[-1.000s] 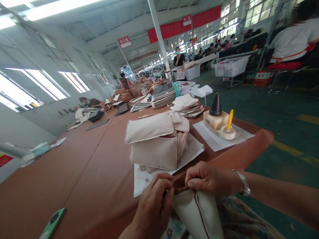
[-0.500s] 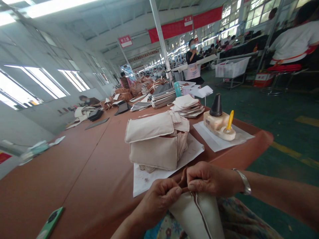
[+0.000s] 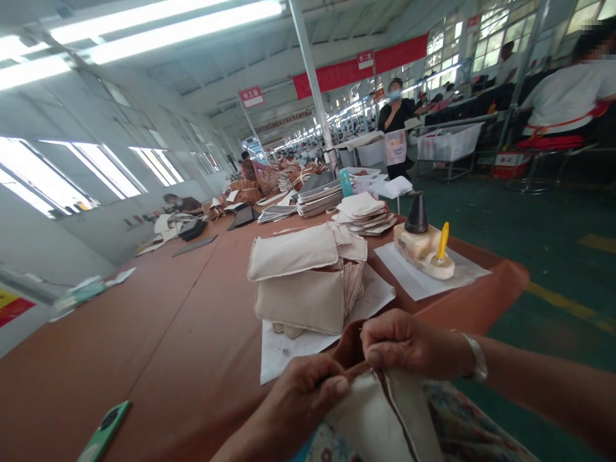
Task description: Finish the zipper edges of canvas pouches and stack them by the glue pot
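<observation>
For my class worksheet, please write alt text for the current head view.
The person's left hand and right hand pinch the brown rim of a cream, leather-like pouch. Beyond it, a stack of cream stitched pieces rests on white paper on a brown table; to the right stands a beige block bearing a black cone.

Grn phone [image 3: 104, 433] on brn tbl [image 3: 202, 333], red banner [image 3: 402, 54] in bkgd.

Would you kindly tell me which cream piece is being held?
The cream pouch with a dark seam: the left hand and right hand pinch its brown rim, while the stacked cream pieces sit apart, touched by neither.
</observation>
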Action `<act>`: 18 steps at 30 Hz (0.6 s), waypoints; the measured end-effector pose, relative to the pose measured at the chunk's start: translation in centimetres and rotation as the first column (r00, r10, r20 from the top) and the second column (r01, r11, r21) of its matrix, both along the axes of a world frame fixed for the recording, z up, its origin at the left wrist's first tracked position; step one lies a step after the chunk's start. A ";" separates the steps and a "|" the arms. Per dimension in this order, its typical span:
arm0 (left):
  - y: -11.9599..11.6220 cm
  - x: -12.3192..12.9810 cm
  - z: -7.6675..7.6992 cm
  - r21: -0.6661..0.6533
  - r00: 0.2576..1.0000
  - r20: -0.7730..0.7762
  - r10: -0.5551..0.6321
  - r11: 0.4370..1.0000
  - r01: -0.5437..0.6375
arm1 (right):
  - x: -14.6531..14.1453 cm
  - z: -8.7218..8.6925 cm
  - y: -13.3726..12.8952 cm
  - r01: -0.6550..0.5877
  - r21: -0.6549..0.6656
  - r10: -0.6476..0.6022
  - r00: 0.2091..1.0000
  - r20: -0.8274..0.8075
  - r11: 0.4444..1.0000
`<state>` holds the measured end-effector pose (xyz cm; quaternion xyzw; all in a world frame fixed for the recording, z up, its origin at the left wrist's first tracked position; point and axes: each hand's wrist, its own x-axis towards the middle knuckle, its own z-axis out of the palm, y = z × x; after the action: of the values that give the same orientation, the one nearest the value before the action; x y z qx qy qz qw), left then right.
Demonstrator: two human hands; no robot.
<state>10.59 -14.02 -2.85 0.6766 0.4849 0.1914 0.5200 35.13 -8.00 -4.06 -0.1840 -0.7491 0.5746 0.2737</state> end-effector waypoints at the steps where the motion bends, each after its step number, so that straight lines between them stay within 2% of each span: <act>1: -0.1 -0.9 0.2 -0.065 0.999 0.021 -0.028 0.997 0.029 | 0.4 0.3 0.3 0.019 -0.012 -0.020 1.000 -0.013 1.000; 3: -0.4 -2.4 0.9 -0.127 0.998 0.023 -0.057 0.990 0.059 | 1.1 0.6 1.2 0.031 -0.003 -0.031 0.999 -0.007 1.000; 4: -0.7 -2.8 1.3 -0.084 0.998 -0.008 -0.060 0.995 0.060 | 1.5 0.5 1.7 0.040 0.018 -0.040 0.999 0.015 0.999; 6: -1.6 -2.6 1.9 0.162 0.985 -0.166 -0.051 0.984 0.078 | 1.9 0.0 2.6 0.095 0.077 -0.099 0.993 0.056 0.992; 7: -2.1 -2.1 2.0 0.336 0.959 -0.282 -0.025 0.934 0.123 | 2.0 -0.3 2.9 0.142 0.113 -0.150 0.987 0.063 0.983; 8: -2.6 -1.2 1.8 0.509 0.918 -0.397 0.026 0.838 0.196 | 1.9 -0.5 2.8 0.186 0.151 -0.197 0.979 0.061 0.971; 9: -3.0 -0.1 1.4 0.646 0.863 -0.493 0.111 0.711 0.278 | 1.7 -0.6 2.6 0.205 0.184 -0.218 0.974 0.055 0.961; 10: -3.3 1.1 0.8 0.743 0.812 -0.549 0.197 0.560 0.366 | 1.5 -0.6 2.0 0.188 0.216 -0.203 0.978 0.052 0.958; 11: -3.5 2.3 0.1 0.805 0.785 -0.556 0.272 0.411 0.428 | 1.1 -0.6 1.2 0.138 0.255 -0.157 0.986 0.055 0.957; 12: -3.6 3.5 -0.7 0.846 0.780 -0.527 0.336 0.287 0.448 | 0.8 -0.5 0.3 0.067 0.303 -0.090 0.994 0.066 0.951; 13: -3.7 4.6 -1.5 0.869 0.782 -0.495 0.379 0.210 0.448 | 0.5 -0.5 -0.6 -0.004 0.357 -0.027 0.996 0.083 0.934; 15: -3.8 6.2 -2.6 0.894 0.780 -0.437 0.448 0.120 0.431 | 0.1 -1.1 -2.0 -0.059 0.471 0.005 0.993 0.116 0.880; 18: -4.1 7.6 -3.3 0.896 0.756 -0.421 0.500 0.101 0.432 | 0.7 -4.0 -2.2 0.061 0.536 -0.161 0.977 0.142 0.842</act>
<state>18.18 -18.12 -6.13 0.8458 0.3881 0.2282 -0.2862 35.82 -10.22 -8.05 -0.1963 -0.8879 0.3105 0.2770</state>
